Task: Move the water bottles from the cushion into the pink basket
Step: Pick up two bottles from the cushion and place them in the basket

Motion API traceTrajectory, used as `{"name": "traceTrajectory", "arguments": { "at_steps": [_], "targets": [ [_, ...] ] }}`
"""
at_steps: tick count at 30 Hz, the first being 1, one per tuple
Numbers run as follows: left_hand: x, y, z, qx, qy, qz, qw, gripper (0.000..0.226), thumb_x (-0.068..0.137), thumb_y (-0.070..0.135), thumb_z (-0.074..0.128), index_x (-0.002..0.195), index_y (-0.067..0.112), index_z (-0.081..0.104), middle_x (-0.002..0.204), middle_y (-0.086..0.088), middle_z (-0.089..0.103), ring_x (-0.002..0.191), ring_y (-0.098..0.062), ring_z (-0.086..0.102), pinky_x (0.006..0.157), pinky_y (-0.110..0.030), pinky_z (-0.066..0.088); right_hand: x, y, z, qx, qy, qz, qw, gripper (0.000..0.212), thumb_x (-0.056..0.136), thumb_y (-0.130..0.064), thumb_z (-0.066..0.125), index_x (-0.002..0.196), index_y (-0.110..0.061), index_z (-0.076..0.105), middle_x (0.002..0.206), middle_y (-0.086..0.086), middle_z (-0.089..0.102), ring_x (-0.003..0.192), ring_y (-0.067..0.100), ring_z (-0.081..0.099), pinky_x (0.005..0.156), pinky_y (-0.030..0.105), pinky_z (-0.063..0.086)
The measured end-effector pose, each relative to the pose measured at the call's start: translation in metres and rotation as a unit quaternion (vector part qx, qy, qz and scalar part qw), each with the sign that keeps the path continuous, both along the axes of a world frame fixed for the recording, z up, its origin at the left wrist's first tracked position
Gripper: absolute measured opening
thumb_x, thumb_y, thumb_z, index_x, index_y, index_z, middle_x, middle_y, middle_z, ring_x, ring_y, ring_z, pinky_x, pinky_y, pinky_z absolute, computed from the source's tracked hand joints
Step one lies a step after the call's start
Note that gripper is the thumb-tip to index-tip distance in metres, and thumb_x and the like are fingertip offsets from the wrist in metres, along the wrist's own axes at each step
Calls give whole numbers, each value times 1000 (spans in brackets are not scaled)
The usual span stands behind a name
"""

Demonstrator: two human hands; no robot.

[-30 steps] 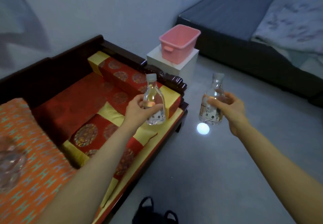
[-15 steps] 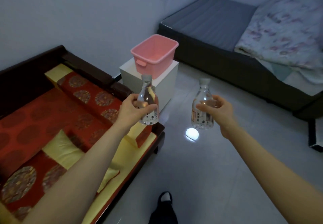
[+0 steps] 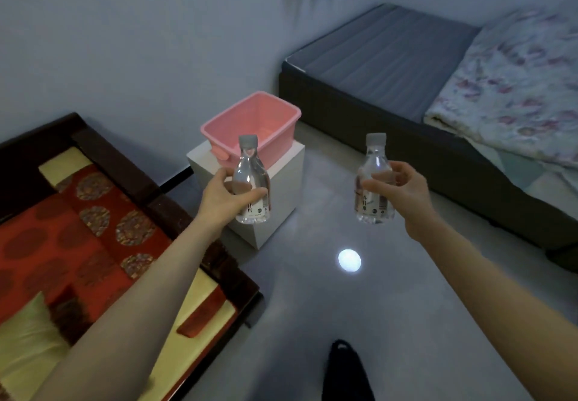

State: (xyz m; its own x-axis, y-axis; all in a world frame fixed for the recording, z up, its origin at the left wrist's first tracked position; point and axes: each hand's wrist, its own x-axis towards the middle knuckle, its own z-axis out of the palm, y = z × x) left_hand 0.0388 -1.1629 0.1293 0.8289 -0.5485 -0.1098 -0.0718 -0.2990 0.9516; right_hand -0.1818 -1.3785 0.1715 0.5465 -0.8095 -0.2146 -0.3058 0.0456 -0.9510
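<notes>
Small clear plastic water bottles with grey caps: one (image 3: 252, 186) frame centre, wrapped mid-body by left hand (image 3: 223, 197); other (image 3: 373, 181) right of centre, pinched mid-body by right hand (image 3: 403, 192). Upright, apparently full: moderately heavy, smooth, squeezable. Open pink plastic basket (image 3: 250, 125) just beyond, on white box (image 3: 281, 181).

Left hand (image 3: 223, 195) and right hand (image 3: 402, 189) each grip an upright capped water bottle, left bottle (image 3: 251, 184) and right bottle (image 3: 373, 181). Beyond the left fingers (image 3: 250, 194), the pink basket (image 3: 250, 125) sits on a white box (image 3: 269, 212).
</notes>
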Motion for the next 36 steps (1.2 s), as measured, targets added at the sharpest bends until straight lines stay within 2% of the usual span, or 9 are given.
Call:
{"name": "traceTrajectory", "arguments": {
  "at_steps": [2, 7, 10, 15, 18, 21, 24, 29, 36],
  "targets": [
    [8, -34, 0, -5, -2, 20, 1000, 61, 60, 31, 87, 110, 18, 54, 101, 0, 67, 90, -17, 67, 67, -26, 53, 17, -42, 5, -10, 0, 28, 1000, 59, 72, -18, 79, 124, -19, 51, 109, 1, 59, 94, 12, 59, 78, 34, 48],
    [21, -96, -1, -2, -9, 56, 998, 67, 61, 35, 86, 115, 20, 51, 110, 0, 64, 97, -16, 65, 82, -36, 55, 61, -122, 8, -14, -4, 79, 997, 60, 72, -20, 80, 124, -21, 50, 113, 1, 59, 95, 13, 60, 70, 28, 47],
    [35, -116, -10, -4, 2, 95, 995, 65, 60, 33, 87, 113, 20, 52, 109, 0, 66, 96, -16, 66, 83, -37, 56, 92, -158, -3, -5, 6, 111, 994, 62, 70, -22, 81, 124, -22, 51, 114, 1, 60, 98, 16, 62, 75, 32, 50],
    [74, -144, -15, 14, 4, 156, 988, 53, 63, 26, 86, 104, 22, 52, 99, 4, 66, 90, -13, 66, 79, -31, 55, 156, -198, -15, 20, 6, 157, 987, 62, 68, -21, 82, 123, -20, 53, 109, 1, 63, 92, 13, 64, 68, 27, 48],
    [120, -168, -25, 19, 8, 192, 981, 56, 63, 26, 87, 107, 19, 53, 102, -1, 67, 90, -15, 66, 80, -34, 56, 215, -225, -25, 24, 15, 188, 982, 62, 68, -19, 83, 122, -19, 54, 105, 1, 64, 88, 12, 65, 63, 24, 47],
    [165, -192, -27, 15, 10, 195, 981, 53, 66, 22, 85, 107, 19, 51, 99, 1, 65, 89, -13, 65, 75, -27, 54, 273, -245, -29, 27, 12, 204, 978, 54, 69, -17, 82, 116, -20, 55, 97, -4, 64, 80, 7, 65, 59, 20, 47],
    [205, -213, -32, 13, 26, 211, 977, 55, 68, 20, 84, 110, 18, 49, 102, 1, 64, 90, -13, 65, 74, -27, 54, 335, -263, -35, 22, 21, 236, 971, 55, 67, -17, 83, 115, -21, 55, 98, -5, 65, 83, 7, 66, 63, 22, 49],
    [260, -236, -49, 33, 56, 238, 969, 67, 61, 24, 86, 114, 17, 46, 107, -1, 64, 97, -21, 65, 89, -44, 54, 416, -284, -46, 39, 27, 253, 966, 57, 66, -14, 83, 113, -23, 53, 104, -4, 65, 89, 9, 65, 66, 22, 48],
    [321, -268, -76, 42, 97, 261, 960, 71, 61, 22, 86, 119, 22, 44, 107, 3, 63, 103, -22, 62, 89, -43, 53, 500, -318, -74, 39, 66, 304, 950, 63, 65, -11, 83, 120, -16, 55, 112, 4, 63, 98, 19, 64, 72, 28, 51]
  ]
}}
